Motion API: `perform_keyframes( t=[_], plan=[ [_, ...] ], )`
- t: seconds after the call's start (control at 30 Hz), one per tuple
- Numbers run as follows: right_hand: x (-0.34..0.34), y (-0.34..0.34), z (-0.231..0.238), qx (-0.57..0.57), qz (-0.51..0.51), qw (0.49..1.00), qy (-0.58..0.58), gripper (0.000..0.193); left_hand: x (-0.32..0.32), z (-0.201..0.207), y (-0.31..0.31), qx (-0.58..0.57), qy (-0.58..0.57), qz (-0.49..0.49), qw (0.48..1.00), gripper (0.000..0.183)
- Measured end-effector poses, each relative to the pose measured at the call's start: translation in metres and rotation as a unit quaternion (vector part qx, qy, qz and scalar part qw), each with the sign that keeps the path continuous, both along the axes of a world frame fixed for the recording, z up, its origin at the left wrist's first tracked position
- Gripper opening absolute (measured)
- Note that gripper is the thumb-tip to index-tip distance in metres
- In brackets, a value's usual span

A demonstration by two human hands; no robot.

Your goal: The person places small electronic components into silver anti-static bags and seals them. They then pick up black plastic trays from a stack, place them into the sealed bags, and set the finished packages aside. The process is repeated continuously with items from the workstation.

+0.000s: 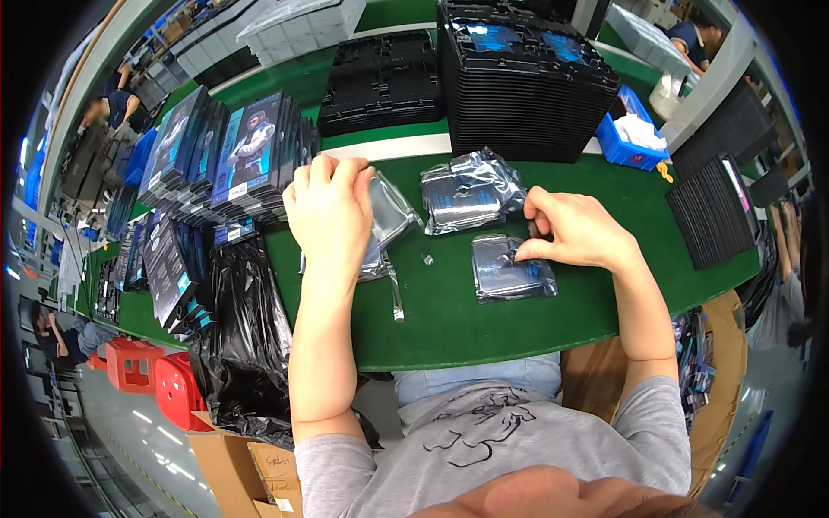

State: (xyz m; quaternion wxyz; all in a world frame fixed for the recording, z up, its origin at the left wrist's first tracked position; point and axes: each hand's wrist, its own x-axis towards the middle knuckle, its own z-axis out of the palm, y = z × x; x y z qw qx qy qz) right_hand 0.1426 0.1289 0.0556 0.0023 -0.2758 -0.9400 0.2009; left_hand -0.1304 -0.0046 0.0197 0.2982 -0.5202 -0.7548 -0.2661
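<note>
My left hand [330,211] is closed, its fingers bent down beside a clear plastic bag [393,211]; what they grip is hidden. More clear film lies under that wrist, with a narrow strip [397,293] trailing toward me. On the right, my right hand [577,229] pinches at the upper right of a flat dark packet in clear film [509,272]. Something small and dark shows between thumb and fingers, too small to name. Just beyond it lies a pile of film-wrapped dark packets [471,194]. A tiny scrap [427,259] sits between the hands.
Printed boxes [250,155] stand stacked at the left, above a black plastic bag [246,319]. Black trays rise in a tall stack [531,104] and a lower one [380,86] at the back. A blue bin [635,151] and leaning black panels [712,216] are right. Other people work around.
</note>
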Motion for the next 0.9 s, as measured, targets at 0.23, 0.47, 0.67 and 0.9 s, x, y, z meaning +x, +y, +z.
perform_keyframes(
  t=[0.23,0.47,0.67,0.9],
  plan=[
    [0.010,0.013,-0.014,-0.161,-0.009,0.972,0.173,0.009,0.012,0.007,0.008,0.042,0.011,-0.066,0.997,0.024],
    [0.012,0.025,-0.025,-0.339,-0.001,0.803,0.489,0.012,0.050,0.007,0.005,-0.079,-0.188,-0.345,0.916,0.038],
    [0.001,0.018,-0.033,-0.374,0.009,0.645,0.666,0.023,0.057,0.001,0.005,-0.235,-0.458,-0.286,0.808,0.047],
    [-0.014,-0.017,-0.048,-0.371,0.131,0.732,0.555,0.016,0.071,-0.029,0.016,-0.034,-0.760,-0.391,0.518,0.039]
  ],
)
